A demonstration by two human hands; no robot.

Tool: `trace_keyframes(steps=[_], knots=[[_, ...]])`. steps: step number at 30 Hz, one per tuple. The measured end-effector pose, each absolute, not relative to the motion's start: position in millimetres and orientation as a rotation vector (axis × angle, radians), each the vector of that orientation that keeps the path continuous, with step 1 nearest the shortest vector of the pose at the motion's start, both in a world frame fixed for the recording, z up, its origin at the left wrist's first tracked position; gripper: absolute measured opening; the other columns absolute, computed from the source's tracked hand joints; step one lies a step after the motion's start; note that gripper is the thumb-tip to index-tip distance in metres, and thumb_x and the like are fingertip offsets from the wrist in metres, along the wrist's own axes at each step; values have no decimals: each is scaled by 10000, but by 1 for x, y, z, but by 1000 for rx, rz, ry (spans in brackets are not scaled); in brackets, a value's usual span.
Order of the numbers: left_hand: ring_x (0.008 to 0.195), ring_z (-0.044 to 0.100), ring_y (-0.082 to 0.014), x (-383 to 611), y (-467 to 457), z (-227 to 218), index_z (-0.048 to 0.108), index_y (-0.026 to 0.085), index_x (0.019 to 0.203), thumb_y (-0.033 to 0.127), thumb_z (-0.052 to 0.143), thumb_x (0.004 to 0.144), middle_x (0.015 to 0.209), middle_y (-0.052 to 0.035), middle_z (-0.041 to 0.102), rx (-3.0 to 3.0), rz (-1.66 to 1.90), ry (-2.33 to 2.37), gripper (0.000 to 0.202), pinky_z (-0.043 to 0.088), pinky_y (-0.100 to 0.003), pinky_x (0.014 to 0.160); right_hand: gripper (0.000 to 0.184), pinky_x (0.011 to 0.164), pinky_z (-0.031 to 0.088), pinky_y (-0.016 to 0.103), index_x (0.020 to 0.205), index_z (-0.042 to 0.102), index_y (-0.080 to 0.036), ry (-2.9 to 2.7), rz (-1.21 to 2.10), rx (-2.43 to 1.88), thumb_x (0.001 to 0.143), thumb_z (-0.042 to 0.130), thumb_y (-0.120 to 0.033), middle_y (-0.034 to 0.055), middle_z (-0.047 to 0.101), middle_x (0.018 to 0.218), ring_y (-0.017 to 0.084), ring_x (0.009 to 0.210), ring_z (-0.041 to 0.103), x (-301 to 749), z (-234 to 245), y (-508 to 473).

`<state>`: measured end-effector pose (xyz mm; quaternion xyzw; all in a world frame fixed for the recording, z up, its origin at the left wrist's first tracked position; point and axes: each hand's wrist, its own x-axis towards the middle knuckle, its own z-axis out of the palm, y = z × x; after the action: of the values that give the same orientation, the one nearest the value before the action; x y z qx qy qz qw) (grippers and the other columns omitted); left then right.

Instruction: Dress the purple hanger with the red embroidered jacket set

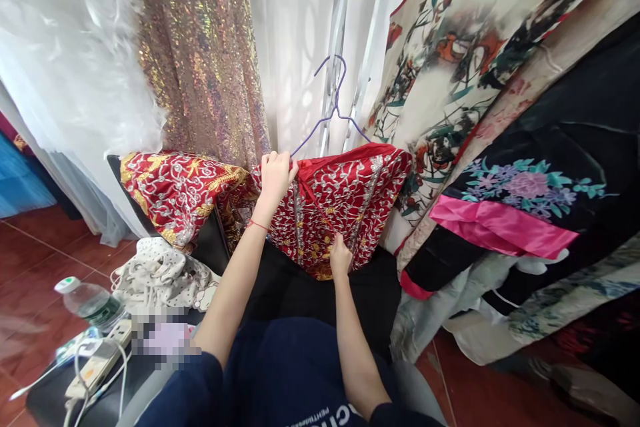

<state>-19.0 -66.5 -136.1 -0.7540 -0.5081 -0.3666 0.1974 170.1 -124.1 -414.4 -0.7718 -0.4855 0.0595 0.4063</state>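
A red garment point(373, 203) with silver and gold embroidery hangs in front of me, a purple wire hanger point(338, 97) rising from its top edge. My left hand point(277, 179) is closed on the garment's red upper edge, beside the hanger's left arm. Lower down, my right hand point(341, 257) is closed around a thin red tie point(316, 205) that runs down from a red knot near my left hand. The tie's lower end is hidden in that hand. Another part in matching embroidery point(185, 193) lies spread at the left over a black surface.
A plastic bottle point(93, 303), bunched white dotted cloth point(163, 277) and a power strip point(103, 357) with cables sit at lower left. Gold sequined fabric point(200, 53) and white feathery fabric point(65, 47) hang behind. Black clothing with pink trim point(505, 223) hangs at right.
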Motion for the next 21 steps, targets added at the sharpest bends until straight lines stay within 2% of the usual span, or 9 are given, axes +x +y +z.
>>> trace_keyframes(steps=[4, 10, 13, 16, 19, 21], knots=[[986, 588, -303, -16, -65, -139, 591, 186, 897, 300, 397, 1016, 966, -148, 732, -2107, -981, -1442, 255, 359, -422, 923, 363, 573, 286, 208, 1229, 645, -156, -1129, 164, -2001, 997, 402, -296, 70, 658, 736, 142, 608, 568, 162, -431, -124], [990, 594, -292, -15, -64, -136, 592, 191, 873, 302, 378, 1026, 962, -147, 728, -2097, -1007, -1494, 286, 359, -420, 931, 439, 549, 298, 222, 1178, 604, -160, -843, 202, -2097, 1025, 219, -307, 50, 619, 663, 170, 548, 560, 183, -417, -133], [975, 589, -291, -19, -63, -133, 583, 204, 851, 316, 374, 1026, 925, -134, 723, -2091, -1054, -1471, 295, 366, -423, 928, 406, 573, 339, 232, 1136, 607, -180, -912, 218, -2004, 1018, 254, -341, 59, 663, 724, 182, 609, 607, 188, -388, -135], [964, 582, -296, -24, -65, -131, 568, 213, 841, 347, 379, 1021, 910, -127, 709, -2121, -1072, -1431, 293, 370, -433, 928, 377, 613, 369, 249, 1196, 595, -191, -1053, 222, -1881, 990, 391, -432, 51, 691, 784, 190, 663, 624, 178, -347, -134], [972, 576, -306, -27, -70, -130, 558, 209, 859, 353, 405, 1000, 918, -131, 694, -2160, -1055, -1411, 254, 373, -444, 936, 423, 656, 380, 266, 1231, 591, -193, -1170, 183, -1769, 955, 465, -489, 32, 665, 774, 193, 703, 606, 160, -304, -136], [987, 569, -313, -28, -74, -130, 563, 201, 894, 329, 435, 973, 940, -130, 689, -2184, -1039, -1398, 198, 374, -451, 945, 398, 672, 396, 266, 1181, 615, -182, -1248, 139, -1586, 959, 458, -473, 20, 630, 765, 164, 674, 566, 148, -277, -140]])
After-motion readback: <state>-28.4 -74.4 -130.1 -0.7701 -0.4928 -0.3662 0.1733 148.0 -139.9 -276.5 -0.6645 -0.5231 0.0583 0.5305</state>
